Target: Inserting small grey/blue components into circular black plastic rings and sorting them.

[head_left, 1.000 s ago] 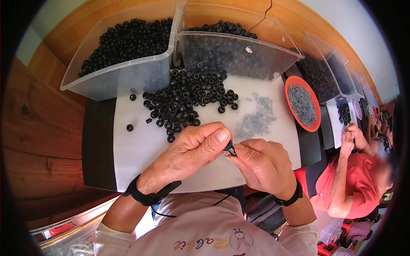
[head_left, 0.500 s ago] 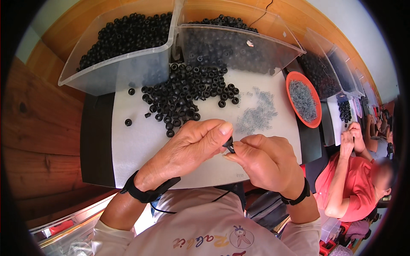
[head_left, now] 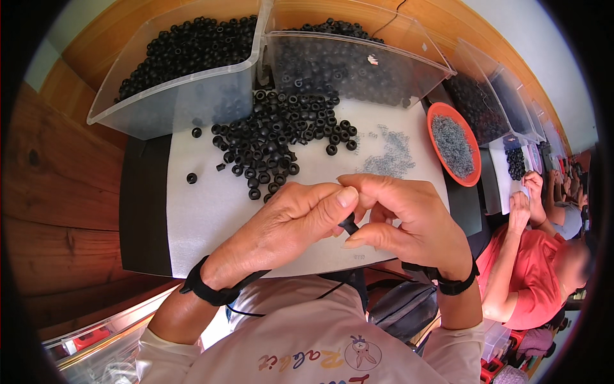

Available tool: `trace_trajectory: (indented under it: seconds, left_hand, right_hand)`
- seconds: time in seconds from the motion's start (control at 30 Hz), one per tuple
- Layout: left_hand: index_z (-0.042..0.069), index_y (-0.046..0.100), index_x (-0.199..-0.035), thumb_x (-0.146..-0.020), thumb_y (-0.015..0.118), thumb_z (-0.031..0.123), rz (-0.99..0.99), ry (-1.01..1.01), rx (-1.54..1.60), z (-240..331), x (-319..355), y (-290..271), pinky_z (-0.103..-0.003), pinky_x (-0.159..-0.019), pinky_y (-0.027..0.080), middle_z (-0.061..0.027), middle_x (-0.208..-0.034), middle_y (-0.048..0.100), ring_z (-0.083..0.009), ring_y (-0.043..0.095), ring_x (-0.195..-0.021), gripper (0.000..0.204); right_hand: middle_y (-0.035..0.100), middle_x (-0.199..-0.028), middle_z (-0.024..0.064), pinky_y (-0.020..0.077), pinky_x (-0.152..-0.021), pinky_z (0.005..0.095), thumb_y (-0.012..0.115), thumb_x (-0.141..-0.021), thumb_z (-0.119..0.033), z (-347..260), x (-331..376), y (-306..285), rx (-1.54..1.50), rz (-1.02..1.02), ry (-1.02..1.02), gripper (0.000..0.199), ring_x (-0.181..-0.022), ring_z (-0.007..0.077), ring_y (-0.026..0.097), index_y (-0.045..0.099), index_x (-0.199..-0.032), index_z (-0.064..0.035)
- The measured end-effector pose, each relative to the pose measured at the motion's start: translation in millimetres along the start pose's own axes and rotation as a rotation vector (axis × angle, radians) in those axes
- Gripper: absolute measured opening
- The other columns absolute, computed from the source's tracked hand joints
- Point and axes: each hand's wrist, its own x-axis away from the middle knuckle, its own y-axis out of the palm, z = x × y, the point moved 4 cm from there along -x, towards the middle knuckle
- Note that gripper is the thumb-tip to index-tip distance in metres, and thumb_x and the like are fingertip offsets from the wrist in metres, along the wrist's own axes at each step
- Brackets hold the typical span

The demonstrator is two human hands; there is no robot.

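Observation:
My left hand [head_left: 288, 217] is closed on a small black plastic part [head_left: 349, 223], its thumb pressed on top and the part sticking out past the fingertips. My right hand [head_left: 416, 214] is beside it, thumb and forefinger spread around the part, the forefinger close to my left thumb. I see no thing between the right hand's fingers. Beyond my hands lies a loose heap of black, hollow ring-like plastic parts [head_left: 272, 137] on a white sheet [head_left: 204, 224]. To its right are scattered tiny grey coil-like pieces, perhaps springs [head_left: 390, 153].
Two clear bins, a left one [head_left: 173, 109] and a middle one [head_left: 358, 70], hold more black parts at the back. An orange bowl [head_left: 476, 168] of tiny grey pieces stands at right. A co-worker in a red shirt [head_left: 521, 275] works beyond it. Wooden boards [head_left: 64, 192] run along the left.
My right fingers have come off the black part and spread apart, the forefinger moving up toward my left thumb. My left hand keeps its hold, almost in place.

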Motion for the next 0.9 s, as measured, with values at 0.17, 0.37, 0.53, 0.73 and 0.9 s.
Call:
trace_trajectory:
  seconds: [0.17,0.37,0.53,0.73,0.9]
  left_hand:
    - [-0.002,0.069,-0.101,-0.111,0.044,0.043,0.016,-0.049,-0.023,-1.8,5.8,5.7,-0.028,-0.071,0.049,-0.002,-0.086,0.065,-0.0089,0.054,-0.077,0.052]
    - [-0.003,0.067,-0.098,-0.112,0.042,0.042,0.038,-0.026,0.012,-6.3,11.6,11.5,-0.027,-0.067,0.045,-0.0014,-0.081,0.061,-0.0078,0.05,-0.074,0.054]
    - [-0.002,0.066,-0.096,-0.113,0.039,0.043,0.027,-0.087,0.042,-9.0,14.1,11.4,-0.027,-0.061,0.039,0.0003,-0.075,0.054,-0.0071,0.043,-0.069,0.055]
    - [-0.001,0.063,-0.091,-0.113,0.037,0.043,0.026,-0.089,0.052,-12.2,16.5,11.4,-0.028,-0.058,0.036,0.0022,-0.071,0.049,-0.0071,0.04,-0.067,0.055]
    - [-0.001,0.062,-0.088,-0.114,0.035,0.041,0.054,-0.102,0.012,-14.9,18.3,11.4,-0.028,-0.058,0.034,0.0026,-0.07,0.047,-0.0067,0.039,-0.067,0.056]
  right_hand:
    - [0.066,-0.087,0.0143,0.0532,-0.066,0.0391,0.078,-0.088,-0.018,-1.6,0.6,5.0,0.009,-0.074,-0.023,0.032,-0.075,0.032,0.067,0.062,-0.11,-0.0008]
    - [0.065,-0.084,0.0146,0.052,-0.065,0.0404,0.078,-0.088,-0.017,-2.4,2.4,11.5,-0.05,-0.056,-0.004,0.031,-0.074,0.0333,0.066,0.062,-0.109,-0.001]
    - [0.062,-0.08,0.0124,0.0491,-0.062,0.0367,0.078,-0.09,-0.016,5.5,3.3,14.7,-0.126,-0.091,-0.018,0.03,-0.068,0.0285,0.063,0.061,-0.11,-0.0012]
    - [0.061,-0.076,0.0079,0.0457,-0.06,0.0319,0.077,-0.093,-0.016,13.4,1.2,17.4,-0.25,-0.144,0.012,0.027,-0.065,0.0196,0.059,0.061,-0.109,-0.0015]
    - [0.062,-0.076,0.007,0.045,-0.06,0.0306,0.075,-0.094,-0.014,20.5,0.0,25.0,-0.321,-0.176,0.029,0.026,-0.066,0.0167,0.057,0.058,-0.109,-0.0008]
